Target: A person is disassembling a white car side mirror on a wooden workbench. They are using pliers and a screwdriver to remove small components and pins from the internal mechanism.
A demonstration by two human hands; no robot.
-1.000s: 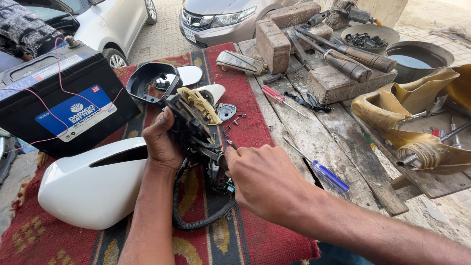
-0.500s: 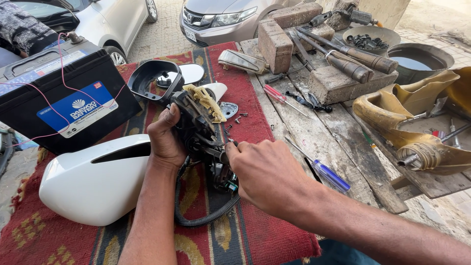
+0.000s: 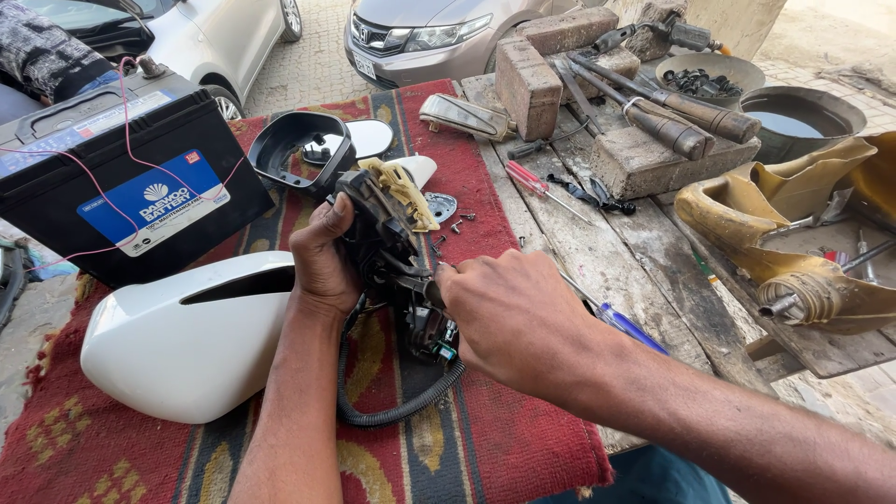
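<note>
The left hand grips a black mirror mechanism from the side, its fingers wrapped around the upper body, thumb near the yellowish plastic part on top. The right hand meets the mechanism's lower part, fingers pinched narrow on something small there; what exactly they hold cannot be told. The mechanism is held just above a red patterned rug, its ribbed black cable looping down onto the rug. A white mirror shell lies left of the forearm, a black battery behind it. On the wooden table to the right lie a red screwdriver, a blue one and bricks.
</note>
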